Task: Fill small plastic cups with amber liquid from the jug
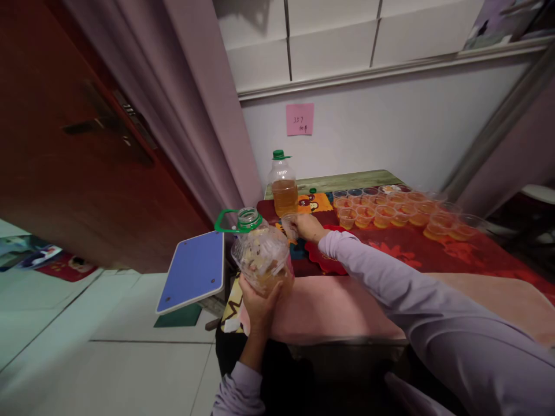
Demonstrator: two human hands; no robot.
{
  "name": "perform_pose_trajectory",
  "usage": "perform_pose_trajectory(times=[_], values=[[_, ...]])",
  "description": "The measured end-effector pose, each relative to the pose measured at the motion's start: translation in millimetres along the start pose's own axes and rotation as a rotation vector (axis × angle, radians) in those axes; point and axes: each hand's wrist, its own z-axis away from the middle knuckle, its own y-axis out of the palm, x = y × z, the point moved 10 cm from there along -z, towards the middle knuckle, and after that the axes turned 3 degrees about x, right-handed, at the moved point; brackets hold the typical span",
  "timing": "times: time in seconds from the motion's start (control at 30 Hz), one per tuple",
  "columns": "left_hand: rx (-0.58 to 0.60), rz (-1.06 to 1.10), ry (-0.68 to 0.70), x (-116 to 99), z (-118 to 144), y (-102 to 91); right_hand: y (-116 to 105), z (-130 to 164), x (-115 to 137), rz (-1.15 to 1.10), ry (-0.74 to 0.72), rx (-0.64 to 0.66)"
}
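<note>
Open oil jug gripped by left hand; empty plastic cup pinched by right hand fingers; pouring judged next, steady tilt needed.

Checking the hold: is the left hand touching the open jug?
Touching. The head view shows the left hand wrapped under the open jug, fingers against its base.

Cloth-covered table; oil bottle; filled cups

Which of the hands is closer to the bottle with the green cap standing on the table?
Right. The right hand holds a small cup just in front of the capped bottle. The left hand is farther back, holding the open jug.
</note>
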Motion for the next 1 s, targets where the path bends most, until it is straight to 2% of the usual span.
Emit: perform_pose_trajectory(times=[0.2,0.3,0.37,0.43,0.53,0.6,0.67,0.8,0.9,1.0], values=[[0.007,0.01,0.02,0,1,1.6,-8,2,-5,-0.068,-0.001,-0.089],[-0.006,0.005,0.011,1,1,0.4,-20,2,-5,-0.103,0.0,-0.149],[-0.019,0.002,0.011,0,0,-0.9,-36,3,-4,-0.124,-0.004,-0.201],[-0.027,-0.001,0.011,-1,0,-1.4,-64,13,-7,-0.156,-0.026,-0.31],[-0.02,0.006,0.009,-2,-1,-0.3,-109,50,-18,-0.207,-0.084,-0.505],[-0.018,0.006,0.006,-2,-2,0.0,-120,84,-31,-0.209,-0.096,-0.537],[-0.018,-0.006,0.011,-2,-3,-0.1,-110,116,-48,-0.19,-0.074,-0.487],[0.004,-0.005,0.035,-1,-4,2.3,-54,160,-80,-0.125,0.037,-0.303],[0.004,0.01,0.037,-1,-3,3.2,-21,167,-89,-0.093,0.095,-0.199],[0.002,0.033,0.032,-4,-3,3.9,-19,165,-83,-0.076,0.116,-0.148]])
